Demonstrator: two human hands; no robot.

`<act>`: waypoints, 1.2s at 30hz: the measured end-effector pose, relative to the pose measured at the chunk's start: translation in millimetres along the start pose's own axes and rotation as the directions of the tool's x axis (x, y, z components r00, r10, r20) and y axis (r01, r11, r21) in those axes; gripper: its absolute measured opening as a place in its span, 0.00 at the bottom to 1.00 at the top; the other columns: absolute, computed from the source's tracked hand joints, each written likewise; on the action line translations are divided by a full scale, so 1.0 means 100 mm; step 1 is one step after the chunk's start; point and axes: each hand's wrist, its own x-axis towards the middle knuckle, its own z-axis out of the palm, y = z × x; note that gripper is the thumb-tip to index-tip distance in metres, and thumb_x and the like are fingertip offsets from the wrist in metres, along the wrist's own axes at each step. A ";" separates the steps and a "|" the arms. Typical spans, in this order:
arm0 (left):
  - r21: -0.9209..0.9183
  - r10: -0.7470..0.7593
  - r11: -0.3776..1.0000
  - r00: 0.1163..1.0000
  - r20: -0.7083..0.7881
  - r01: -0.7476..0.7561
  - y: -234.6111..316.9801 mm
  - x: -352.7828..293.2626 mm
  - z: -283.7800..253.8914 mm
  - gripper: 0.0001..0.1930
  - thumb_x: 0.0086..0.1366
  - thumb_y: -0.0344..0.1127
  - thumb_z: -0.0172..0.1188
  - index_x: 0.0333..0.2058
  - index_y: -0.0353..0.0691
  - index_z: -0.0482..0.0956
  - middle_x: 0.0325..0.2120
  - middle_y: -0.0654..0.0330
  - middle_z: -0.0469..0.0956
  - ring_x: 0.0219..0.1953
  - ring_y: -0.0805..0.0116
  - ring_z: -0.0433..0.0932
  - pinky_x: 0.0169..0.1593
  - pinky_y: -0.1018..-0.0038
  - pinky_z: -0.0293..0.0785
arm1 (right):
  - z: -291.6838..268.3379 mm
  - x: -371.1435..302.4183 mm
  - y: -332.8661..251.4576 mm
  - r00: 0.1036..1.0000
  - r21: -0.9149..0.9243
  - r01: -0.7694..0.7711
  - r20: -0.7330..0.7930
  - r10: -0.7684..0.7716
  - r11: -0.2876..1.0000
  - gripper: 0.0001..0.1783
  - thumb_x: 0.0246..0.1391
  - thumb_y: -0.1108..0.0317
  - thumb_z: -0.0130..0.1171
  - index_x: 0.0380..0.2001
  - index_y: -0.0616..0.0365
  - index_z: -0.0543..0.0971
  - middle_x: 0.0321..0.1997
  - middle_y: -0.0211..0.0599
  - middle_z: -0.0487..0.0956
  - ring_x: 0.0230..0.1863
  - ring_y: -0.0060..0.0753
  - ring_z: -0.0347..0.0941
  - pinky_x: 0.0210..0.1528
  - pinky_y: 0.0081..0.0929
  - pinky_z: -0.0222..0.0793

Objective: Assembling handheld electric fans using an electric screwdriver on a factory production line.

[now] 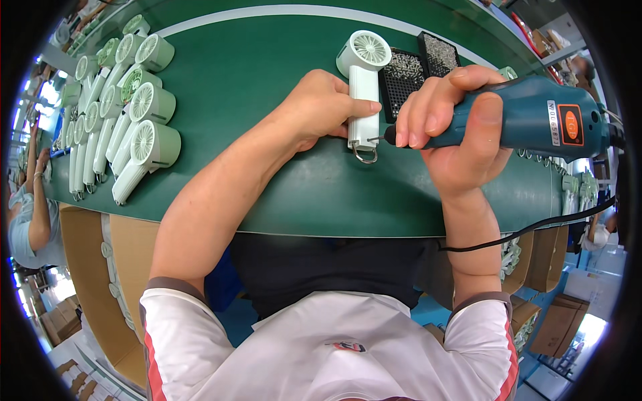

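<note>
Green bench (294,200) under us, w/ the fan (363,87) lying on it, head away, handle toward us, just L of the black trays (399,95). Our L hand (326,103) is clamped on the handle, thumb across its top; our R hand (461,130) has its fingers wrapped round the driver (528,117), whose bit (376,139) is at the handle's near end, just above the metal loop (366,159). Can't tell if the tip is seated or only touching. To do this well, we'd want the bit square to what looks like a screw spot, since a slanted driver could slip & scratch the shell; light push, short run, stop once snug, as plastic prob. strips easily. L grip should be firm, w/ fingertips clear of the tip. Trays hold small metal pieces, prob. screws, within easy reach. White stripe (294,9) curves along the bench's far side. More fans (152,144) lie grouped at L. Black cable (535,226) runs from R to our forearm; an open carton (87,267) sits below the bench edge, and a co-worker's arm (40,217) shows at far L.
</note>
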 end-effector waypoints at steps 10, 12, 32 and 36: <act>-0.008 0.005 1.000 1.000 -0.031 -0.005 0.01 -0.04 0.04 0.15 0.62 0.29 0.69 0.40 0.18 0.82 0.32 0.46 0.84 0.32 0.59 0.85 0.36 0.65 0.84 | 0.00 -0.01 0.03 0.985 -0.197 -0.019 0.165 0.052 0.980 0.10 0.72 0.61 0.45 0.43 0.56 0.70 0.21 0.33 0.68 0.17 0.28 0.64 0.18 0.32 0.67; -0.013 0.029 0.999 0.999 -0.039 -0.030 -0.03 -0.02 0.03 0.15 0.62 0.28 0.69 0.40 0.18 0.82 0.31 0.46 0.84 0.31 0.60 0.85 0.35 0.65 0.83 | 0.04 0.00 0.04 0.984 -0.213 -0.030 0.166 0.066 0.977 0.10 0.72 0.62 0.45 0.42 0.56 0.70 0.21 0.33 0.68 0.16 0.29 0.64 0.17 0.32 0.67; -0.097 0.063 0.993 0.998 -0.010 -0.063 -0.19 0.07 -0.02 0.10 0.61 0.28 0.68 0.34 0.24 0.81 0.30 0.50 0.83 0.30 0.64 0.85 0.33 0.72 0.83 | 0.09 -0.09 -0.16 0.994 -0.200 0.055 0.099 -0.036 0.978 0.17 0.68 0.63 0.50 0.49 0.68 0.73 0.25 0.41 0.76 0.21 0.37 0.73 0.26 0.40 0.76; -0.047 0.131 0.990 0.991 -0.017 -0.131 -0.07 -0.02 0.05 0.19 0.57 0.34 0.76 0.39 0.23 0.80 0.33 0.50 0.84 0.31 0.63 0.86 0.33 0.69 0.83 | -0.40 0.01 -0.80 0.801 -0.707 0.586 0.430 -0.417 0.396 0.32 0.65 0.43 0.55 0.51 0.66 0.76 0.34 0.42 0.81 0.29 0.39 0.76 0.35 0.42 0.77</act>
